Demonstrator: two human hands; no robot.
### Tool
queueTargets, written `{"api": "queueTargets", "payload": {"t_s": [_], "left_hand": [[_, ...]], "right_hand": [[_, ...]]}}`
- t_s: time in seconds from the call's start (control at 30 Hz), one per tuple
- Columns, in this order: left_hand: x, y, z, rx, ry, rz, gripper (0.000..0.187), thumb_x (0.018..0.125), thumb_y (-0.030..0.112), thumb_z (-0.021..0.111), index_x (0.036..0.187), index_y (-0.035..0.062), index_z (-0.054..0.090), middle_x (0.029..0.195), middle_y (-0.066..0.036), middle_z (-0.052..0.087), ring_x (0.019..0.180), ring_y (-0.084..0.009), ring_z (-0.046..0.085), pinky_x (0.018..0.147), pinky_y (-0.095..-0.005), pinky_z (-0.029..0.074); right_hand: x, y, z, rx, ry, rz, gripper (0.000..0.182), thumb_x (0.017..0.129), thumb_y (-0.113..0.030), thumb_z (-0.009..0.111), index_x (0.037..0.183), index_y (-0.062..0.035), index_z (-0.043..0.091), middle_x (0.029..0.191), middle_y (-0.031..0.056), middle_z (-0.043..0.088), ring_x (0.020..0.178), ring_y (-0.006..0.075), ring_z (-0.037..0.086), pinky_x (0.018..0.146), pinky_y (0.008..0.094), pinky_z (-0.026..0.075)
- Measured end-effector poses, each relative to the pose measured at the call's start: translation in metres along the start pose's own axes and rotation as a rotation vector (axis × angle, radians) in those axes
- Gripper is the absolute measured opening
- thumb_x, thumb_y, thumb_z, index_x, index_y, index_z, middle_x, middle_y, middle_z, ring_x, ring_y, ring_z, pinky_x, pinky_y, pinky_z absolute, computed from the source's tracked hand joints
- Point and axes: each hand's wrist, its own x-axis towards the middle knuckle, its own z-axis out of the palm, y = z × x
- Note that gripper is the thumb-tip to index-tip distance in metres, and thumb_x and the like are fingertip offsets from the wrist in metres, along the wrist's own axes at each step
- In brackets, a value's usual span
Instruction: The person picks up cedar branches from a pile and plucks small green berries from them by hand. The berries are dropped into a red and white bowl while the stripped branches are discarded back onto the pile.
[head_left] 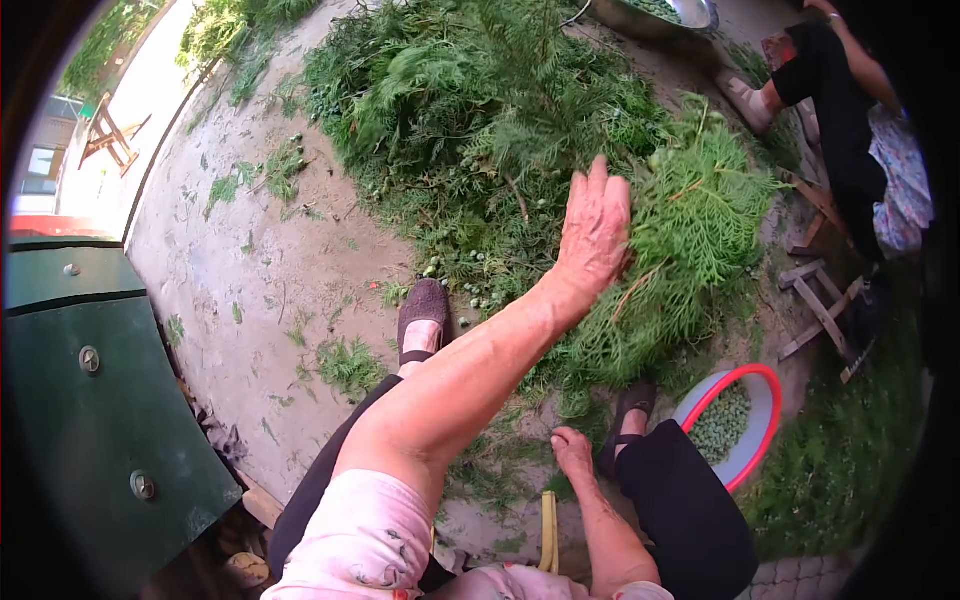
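My left hand (597, 222) reaches out over a heap of green conifer cuttings (440, 110), back of the hand up. Its fingers are closed at a leafy evergreen branch (700, 220) that spreads to the right of it; the grip itself is partly hidden. A blurred sprig (530, 90) stands up just beyond the fingertips. Low between my knees is my right hand (573, 455), fingers curled, close to the ground and to loose green bits. Whatever it may hold cannot be made out. Small round green cones (480, 290) lie along the near edge of the heap.
By my right leg stands a white bucket with a red rim (772, 400), holding small green cones. A metal basin (690, 20) sits at the back. Another person (850, 120) is at the right, near a wooden stool (820, 310). A green cabinet (110, 400) flanks the left.
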Motion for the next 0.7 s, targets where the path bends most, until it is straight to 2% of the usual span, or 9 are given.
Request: {"api": "queueTargets", "payload": {"t_s": [0.1, 0.2, 0.27, 0.3, 0.33, 0.43, 0.53, 0.57, 0.7], "left_hand": [[0.035, 0.025, 0.014, 0.003, 0.042, -0.209, 0.076, 0.063, -0.009, 0.058, 0.132, 0.0014, 0.027, 0.137, -0.033, 0.021, 0.116, -0.0482, 0.038, 0.099, -0.0563, 0.03], [0.036, 0.056, -0.02, 0.1, -0.266, -0.247, 0.087, 0.066, -0.006, 0.064, 0.139, 0.0053, 0.019, 0.142, -0.026, 0.015, 0.122, -0.0418, 0.035, 0.101, -0.0553, 0.029], [0.022, 0.047, -0.035, 0.077, -0.2, -0.151, 0.087, 0.066, -0.003, 0.066, 0.139, 0.0058, 0.019, 0.139, -0.026, 0.023, 0.12, -0.0377, 0.039, 0.104, -0.0533, 0.028], [0.019, 0.043, -0.049, 0.075, -0.185, -0.142, 0.079, 0.069, -0.001, 0.067, 0.135, 0.005, 0.025, 0.137, -0.026, 0.028, 0.116, -0.035, 0.044, 0.102, -0.0501, 0.032], [0.019, 0.048, -0.079, 0.06, -0.307, -0.203, 0.084, 0.073, 0.014, 0.071, 0.139, 0.0028, 0.02, 0.139, -0.025, 0.028, 0.126, -0.0347, 0.034, 0.106, -0.0376, 0.033], [-0.004, 0.044, -0.141, -0.28, -0.012, -0.448, 0.075, 0.077, 0.021, 0.07, 0.134, -0.0039, 0.027, 0.123, -0.025, 0.048, 0.114, -0.0308, 0.049, 0.101, -0.0419, 0.037], [-0.049, 0.069, -0.209, -0.982, 0.264, -0.759, 0.053, 0.087, 0.011, 0.056, 0.127, -0.01, 0.031, 0.126, -0.025, 0.042, 0.112, -0.0335, 0.05, 0.1, -0.044, 0.039], [-0.066, 0.081, -0.224, -1.016, 0.409, -0.774, 0.05, 0.082, 0.013, 0.063, 0.12, -0.01, 0.04, 0.112, -0.024, 0.051, 0.107, -0.031, 0.054, 0.096, -0.0394, 0.042], [-0.132, 0.092, -0.258, -1.017, 0.68, -0.83, 0.033, 0.088, 0.012, 0.055, 0.118, -0.0006, 0.045, 0.101, -0.01, 0.059, 0.087, -0.0148, 0.058, 0.084, -0.0313, 0.047]], "right_hand": [[-0.001, -0.015, -0.007, -0.067, -0.024, -0.006, 0.021, 0.076, -0.013, 0.061, 0.094, -0.0039, 0.064, 0.089, 0.0148, 0.064, 0.085, 0.0283, 0.061, 0.077, 0.0353, 0.047], [-0.005, -0.022, -0.012, -0.011, -0.014, -0.042, 0.021, 0.076, -0.013, 0.061, 0.094, -0.0034, 0.064, 0.09, 0.0154, 0.064, 0.088, 0.0302, 0.061, 0.079, 0.0366, 0.046], [0.001, -0.028, -0.017, 0.02, -0.003, -0.067, 0.021, 0.075, -0.013, 0.061, 0.093, -0.003, 0.064, 0.09, 0.0155, 0.064, 0.087, 0.0305, 0.061, 0.079, 0.037, 0.047], [0.006, -0.032, -0.02, 0.033, 0.017, -0.098, 0.02, 0.075, -0.013, 0.061, 0.093, -0.0028, 0.064, 0.089, 0.0156, 0.064, 0.087, 0.0306, 0.061, 0.079, 0.0373, 0.047], [0.014, -0.033, -0.021, 0.008, 0.038, -0.138, 0.02, 0.075, -0.013, 0.061, 0.092, -0.0026, 0.064, 0.089, 0.0155, 0.064, 0.086, 0.0308, 0.06, 0.079, 0.0373, 0.047], [0.038, -0.046, -0.021, -0.025, 0.066, -0.24, 0.018, 0.075, -0.012, 0.061, 0.09, -0.0025, 0.064, 0.087, 0.0159, 0.063, 0.085, 0.0319, 0.06, 0.078, 0.0383, 0.046], [0.058, -0.077, -0.018, 0.053, 0.108, -0.37, 0.015, 0.075, -0.009, 0.059, 0.089, -0.0025, 0.063, 0.085, 0.0169, 0.062, 0.083, 0.0324, 0.06, 0.076, 0.0395, 0.046], [0.069, -0.086, -0.013, 0.069, 0.134, -0.454, 0.014, 0.076, -0.008, 0.059, 0.088, -0.0023, 0.063, 0.084, 0.0171, 0.061, 0.082, 0.0326, 0.059, 0.075, 0.0395, 0.047], [0.091, -0.129, 0.003, 0.033, 0.157, -0.62, 0.013, 0.076, -0.002, 0.06, 0.089, -0.0014, 0.061, 0.084, 0.0159, 0.057, 0.08, 0.034, 0.058, 0.072, 0.0386, 0.047]]}}
